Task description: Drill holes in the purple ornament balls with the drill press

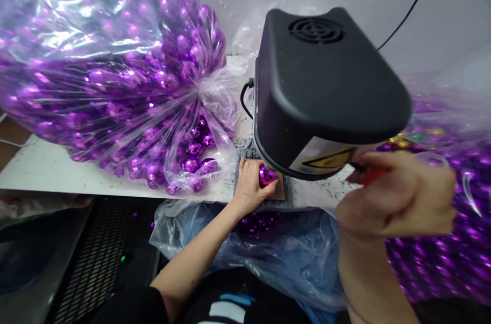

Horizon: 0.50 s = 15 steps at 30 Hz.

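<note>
My left hand [248,182] is closed around a shiny purple mirror-faceted ball [267,175], steadying it over a small plate [282,190] at the table's front edge. Just above and to the right looms the rounded black housing of a machine [330,84], with a vent on top and a yellow warning label [326,159] on its front. At its right side my right hand [401,199], somewhat blurred, grips a lever with a red handle [374,176]. Fingers cover most of that handle. The housing hides whatever lies beneath its far part.
A big clear bag [126,73] of purple balls fills the left of the white table [49,165], with several loose balls [195,149] by its neck. More purple balls [452,252] lie at right. An open plastic bag [299,252] hangs over my lap. A black cable [414,2] runs behind.
</note>
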Each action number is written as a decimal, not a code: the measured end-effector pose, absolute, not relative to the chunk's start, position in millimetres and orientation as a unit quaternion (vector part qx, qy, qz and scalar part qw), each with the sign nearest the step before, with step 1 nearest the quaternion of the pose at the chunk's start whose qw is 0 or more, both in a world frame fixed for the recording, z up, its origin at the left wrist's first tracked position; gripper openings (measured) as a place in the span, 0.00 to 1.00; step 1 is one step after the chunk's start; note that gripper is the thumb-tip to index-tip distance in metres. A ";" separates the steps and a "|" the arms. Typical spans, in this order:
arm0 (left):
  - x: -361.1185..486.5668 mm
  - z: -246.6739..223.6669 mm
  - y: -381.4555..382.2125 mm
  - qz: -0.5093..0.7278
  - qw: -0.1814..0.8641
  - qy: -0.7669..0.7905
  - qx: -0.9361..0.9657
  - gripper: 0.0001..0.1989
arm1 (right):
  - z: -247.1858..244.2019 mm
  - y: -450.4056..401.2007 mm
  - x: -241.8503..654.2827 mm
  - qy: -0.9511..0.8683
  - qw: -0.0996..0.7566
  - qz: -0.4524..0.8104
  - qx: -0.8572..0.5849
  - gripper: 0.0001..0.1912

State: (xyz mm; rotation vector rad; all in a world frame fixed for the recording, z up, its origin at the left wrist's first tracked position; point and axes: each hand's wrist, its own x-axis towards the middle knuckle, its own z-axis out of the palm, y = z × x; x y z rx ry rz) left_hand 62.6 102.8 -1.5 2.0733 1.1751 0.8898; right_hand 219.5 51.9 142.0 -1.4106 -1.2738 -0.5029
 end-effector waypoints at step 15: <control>-14.4 9.6 1.6 0.268 0.275 0.317 0.867 0.35 | 189.1 118.3 248.4 -0.545 0.592 -0.122 -0.581 0.30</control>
